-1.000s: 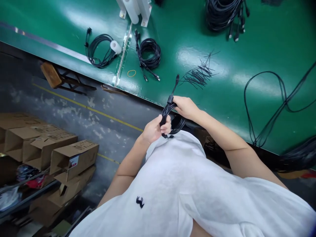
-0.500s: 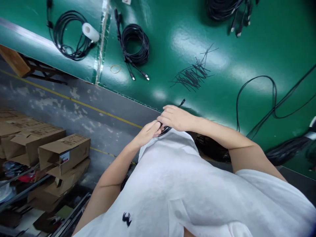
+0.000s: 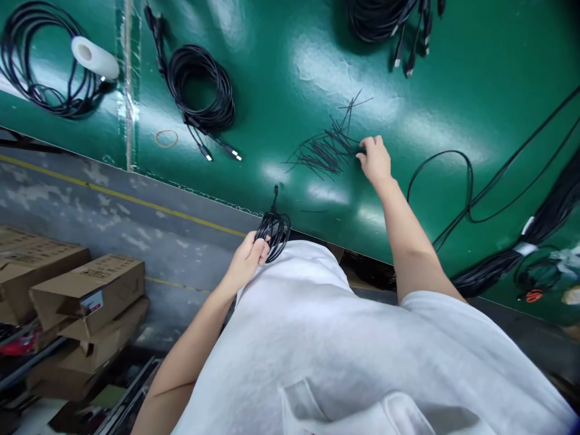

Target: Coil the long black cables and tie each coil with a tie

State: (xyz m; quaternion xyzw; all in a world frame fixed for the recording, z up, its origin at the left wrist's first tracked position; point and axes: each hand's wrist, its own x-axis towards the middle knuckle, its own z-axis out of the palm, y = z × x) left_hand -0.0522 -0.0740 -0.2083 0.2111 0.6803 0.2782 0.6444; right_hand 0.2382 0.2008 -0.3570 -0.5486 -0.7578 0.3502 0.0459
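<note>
My left hand (image 3: 251, 257) is closed around a small coil of black cable (image 3: 276, 232) at the table's front edge, close to my shirt. The cable's plug end (image 3: 275, 192) sticks up out of the coil toward the table. Over the table, my right hand (image 3: 376, 162) is at the right end of a loose pile of thin black ties (image 3: 322, 151). Its thumb and forefinger point at the ties with a small gap between them. One single tie (image 3: 315, 211) lies apart, nearer the edge.
On the green table (image 3: 281, 90) lie a coiled cable with plugs (image 3: 202, 84), a yellow rubber band (image 3: 166, 139), a white roll (image 3: 95, 57) on another coil, and a further cable bundle (image 3: 380, 21). Long cables (image 3: 469, 199) cross the right side. Cardboard boxes (image 3: 90, 290) stand lower left.
My right hand has left the cable coil and moved forward and right to the tie pile. The left hand still holds the coil, which now shows more fully. The view has shifted right.
</note>
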